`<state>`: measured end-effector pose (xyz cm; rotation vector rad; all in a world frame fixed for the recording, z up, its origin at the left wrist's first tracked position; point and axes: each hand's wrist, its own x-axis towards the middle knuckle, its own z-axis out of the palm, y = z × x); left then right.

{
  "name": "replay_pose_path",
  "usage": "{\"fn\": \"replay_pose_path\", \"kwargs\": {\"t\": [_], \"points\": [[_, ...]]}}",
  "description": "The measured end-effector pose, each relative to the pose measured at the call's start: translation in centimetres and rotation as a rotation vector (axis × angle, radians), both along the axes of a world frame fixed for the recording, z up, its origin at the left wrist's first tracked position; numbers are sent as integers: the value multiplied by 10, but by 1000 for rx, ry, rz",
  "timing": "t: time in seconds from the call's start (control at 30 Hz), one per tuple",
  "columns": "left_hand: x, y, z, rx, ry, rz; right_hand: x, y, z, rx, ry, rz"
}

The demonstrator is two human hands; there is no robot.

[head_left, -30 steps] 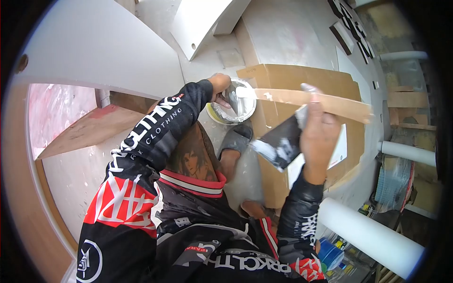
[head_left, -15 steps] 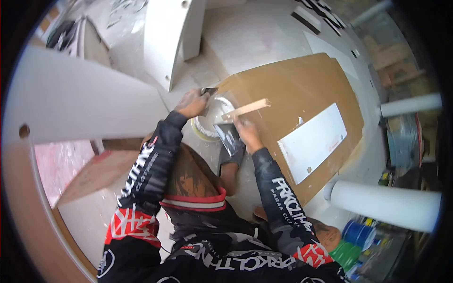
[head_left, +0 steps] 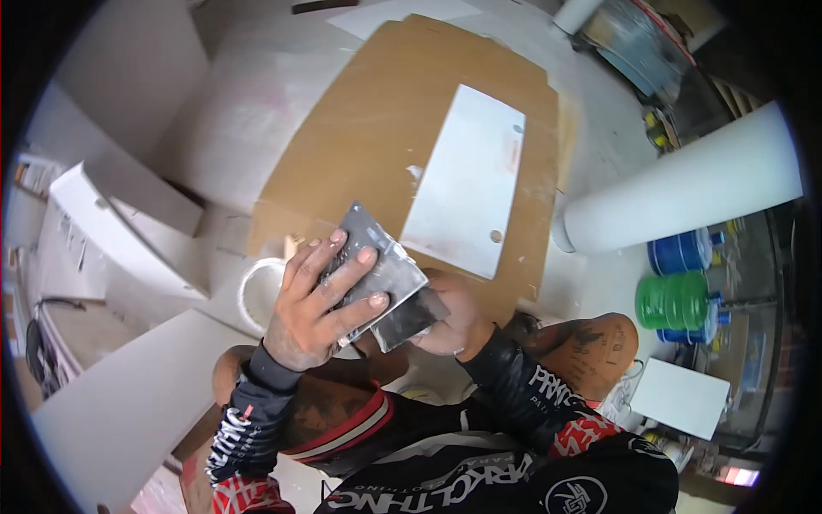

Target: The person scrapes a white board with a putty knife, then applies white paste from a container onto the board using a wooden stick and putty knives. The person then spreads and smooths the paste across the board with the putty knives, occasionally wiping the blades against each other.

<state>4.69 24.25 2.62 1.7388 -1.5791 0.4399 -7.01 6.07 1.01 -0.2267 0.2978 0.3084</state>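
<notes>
My left hand (head_left: 312, 300) holds a dark flat putty spreader (head_left: 372, 244), its fingers laid across the face. Whitish smears mark the spreader's edge. My right hand (head_left: 458, 313) is closed around a second dark putty spreader (head_left: 407, 321), just under and beside the first, and the two overlap. Both hands are close together above my knees. A white-rimmed bucket (head_left: 248, 287) stands left of my left hand, partly covered by it. Behind my left fingers shows the end of a wooden stick (head_left: 294, 243). White residue dots my left fingertips.
A white panel (head_left: 467, 184) with holes lies on a brown cardboard sheet (head_left: 360, 120) ahead. To the right are a thick white pillar (head_left: 676, 193), a green water jug (head_left: 672, 300) and a blue jug (head_left: 681, 251). White boards (head_left: 128, 231) stand at left.
My hands have come together from over the bucket, bringing the two spreaders against each other. The wooden stick has left my right hand. My view has swung to the right.
</notes>
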Motion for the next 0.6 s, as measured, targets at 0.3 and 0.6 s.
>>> {"fn": "replay_pose_path", "kwargs": {"t": [0.3, 0.6], "points": [[20, -87, -9, 613, 211, -159, 15, -258, -42, -504, 14, -748], [67, -132, -20, 815, 443, -90, 164, -540, -133, -2615, 94, 10]]}}
